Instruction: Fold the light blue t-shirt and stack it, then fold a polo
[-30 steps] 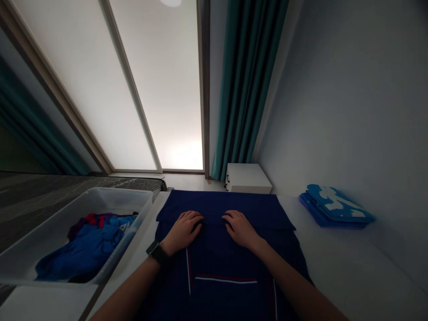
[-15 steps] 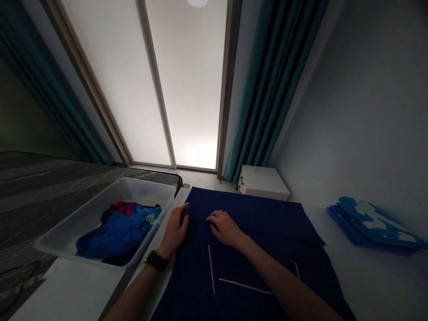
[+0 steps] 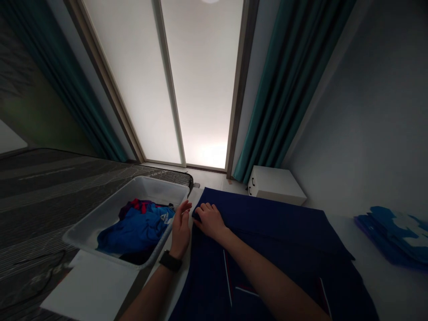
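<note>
A navy garment (image 3: 277, 223) with red-and-white piping lies spread on the white table, its far part folded over in a broad band. At the left end of that band, my right hand (image 3: 210, 220) rests on the cloth with its fingers curled over the edge, the thumb side toward me. Just left of the garment's edge, my left hand (image 3: 181, 229) is raised on its side, fingers stretched and apart from the cloth. A dark watch (image 3: 170, 261) is on the left wrist.
A translucent plastic bin (image 3: 100, 200) on the left holds a blue garment (image 3: 133, 229) and a red-and-dark one (image 3: 135, 206). Folded blue clothes (image 3: 394, 236) are stacked at the right by the wall. A white cabinet (image 3: 277, 183) stands beyond the table.
My right hand has moved left along the fold to the garment's edge. My left hand has come off the cloth and turned on its side. The view has swung slightly left.
</note>
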`<state>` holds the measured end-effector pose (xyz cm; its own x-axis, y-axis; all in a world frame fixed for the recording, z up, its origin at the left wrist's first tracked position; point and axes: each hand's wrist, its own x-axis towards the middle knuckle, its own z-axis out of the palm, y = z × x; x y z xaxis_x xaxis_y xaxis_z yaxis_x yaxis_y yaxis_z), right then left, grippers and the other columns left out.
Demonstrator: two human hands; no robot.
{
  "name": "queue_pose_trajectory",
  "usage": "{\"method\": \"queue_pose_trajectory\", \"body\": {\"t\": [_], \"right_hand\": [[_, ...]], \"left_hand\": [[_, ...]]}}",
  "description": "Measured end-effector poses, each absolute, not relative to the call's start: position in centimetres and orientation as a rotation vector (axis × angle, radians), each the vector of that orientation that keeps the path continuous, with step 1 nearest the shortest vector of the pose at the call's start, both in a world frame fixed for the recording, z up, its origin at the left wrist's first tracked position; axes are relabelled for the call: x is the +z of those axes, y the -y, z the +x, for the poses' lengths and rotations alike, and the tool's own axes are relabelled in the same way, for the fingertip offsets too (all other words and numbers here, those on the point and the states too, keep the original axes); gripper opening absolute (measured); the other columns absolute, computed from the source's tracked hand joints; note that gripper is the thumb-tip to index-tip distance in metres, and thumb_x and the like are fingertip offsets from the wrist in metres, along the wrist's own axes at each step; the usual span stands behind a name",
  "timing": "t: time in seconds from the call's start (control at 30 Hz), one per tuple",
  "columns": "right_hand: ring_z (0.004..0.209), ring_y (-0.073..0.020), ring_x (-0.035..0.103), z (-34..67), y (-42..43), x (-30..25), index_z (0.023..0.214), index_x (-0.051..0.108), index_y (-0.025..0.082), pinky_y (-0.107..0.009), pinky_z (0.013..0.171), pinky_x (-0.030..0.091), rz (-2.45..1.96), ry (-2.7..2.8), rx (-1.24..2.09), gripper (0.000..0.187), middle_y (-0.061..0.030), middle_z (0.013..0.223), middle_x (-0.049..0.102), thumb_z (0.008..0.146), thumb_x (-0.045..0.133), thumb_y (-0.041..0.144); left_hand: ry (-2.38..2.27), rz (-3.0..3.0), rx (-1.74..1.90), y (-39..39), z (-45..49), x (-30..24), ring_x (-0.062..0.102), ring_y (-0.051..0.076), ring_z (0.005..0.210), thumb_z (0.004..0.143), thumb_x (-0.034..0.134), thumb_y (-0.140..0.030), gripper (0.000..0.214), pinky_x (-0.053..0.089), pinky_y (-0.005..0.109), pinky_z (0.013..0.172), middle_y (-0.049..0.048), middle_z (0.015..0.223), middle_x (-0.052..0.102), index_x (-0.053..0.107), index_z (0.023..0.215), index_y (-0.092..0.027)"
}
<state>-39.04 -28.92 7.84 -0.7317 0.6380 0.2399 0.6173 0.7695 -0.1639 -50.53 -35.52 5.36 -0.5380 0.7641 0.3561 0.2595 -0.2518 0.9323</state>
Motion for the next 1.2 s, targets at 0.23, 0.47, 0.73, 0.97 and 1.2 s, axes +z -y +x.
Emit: {"method": "queue_pose_trajectory", "body": {"t": [0.23,0.47,0.73,0.97,1.2], "right_hand": [[0.097,-0.0237,0.054,-39.9,28.5,7.0,0.095,0.062,0.019,-0.037,0.084,0.04,-0.989,2.654,0.046,0.011,-0.0096,0.1,0.064,0.089,0.052,0.019],[0.08,-0.0186,0.062,-37.4,24.9,7.6,0.094,0.058,0.02,-0.03,0.073,0.046,-1.208,1.885,0.819,0.019,-0.0045,0.088,0.067,0.09,0.041,0.025],[0.076,-0.021,0.061,-33.4,22.5,8.9,0.087,0.057,0.021,-0.032,0.069,0.048,-1.11,1.582,0.987,0.02,-0.0044,0.083,0.066,0.084,0.048,0.039],[0.075,-0.0197,0.059,-34.1,24.0,9.0,0.085,0.057,0.019,-0.032,0.071,0.046,-1.012,1.618,0.975,0.022,-0.0035,0.08,0.064,0.084,0.048,0.04],[0.072,-0.0174,0.058,-34.5,24.8,9.4,0.087,0.06,0.019,-0.03,0.068,0.046,-0.991,1.759,0.933,0.016,-0.0021,0.081,0.062,0.084,0.049,0.031]], "left_hand": [[-1.641,1.243,1.828,35.8,-50.0,5.9,0.06,0.022,0.111,0.095,0.042,-0.034,0.031,0.047,0.04,0.098,0.009,0.118,0.062,0.055,0.12,-0.021],[-1.691,1.212,1.827,35.9,-50.1,5.9,0.062,0.022,0.104,0.094,0.043,-0.033,0.029,0.049,0.04,0.093,0.0083,0.109,0.064,0.056,0.116,-0.02],[-1.688,1.263,1.683,35.1,-50.2,6.1,0.064,0.022,0.095,0.094,0.039,-0.039,0.034,0.049,0.038,0.086,0.008,0.101,0.068,0.059,0.112,-0.018],[-1.685,1.038,1.495,28.9,-50.0,7.8,0.065,0.023,0.09,0.095,0.024,-0.046,0.05,0.048,0.034,0.076,0.0108,0.098,0.071,0.057,0.118,-0.014],[-1.823,1.046,1.216,23.1,-51.4,8.1,0.064,0.023,0.09,0.096,0.026,-0.042,0.051,0.044,0.036,0.086,0.0115,0.093,0.071,0.061,0.114,-0.011]]}}
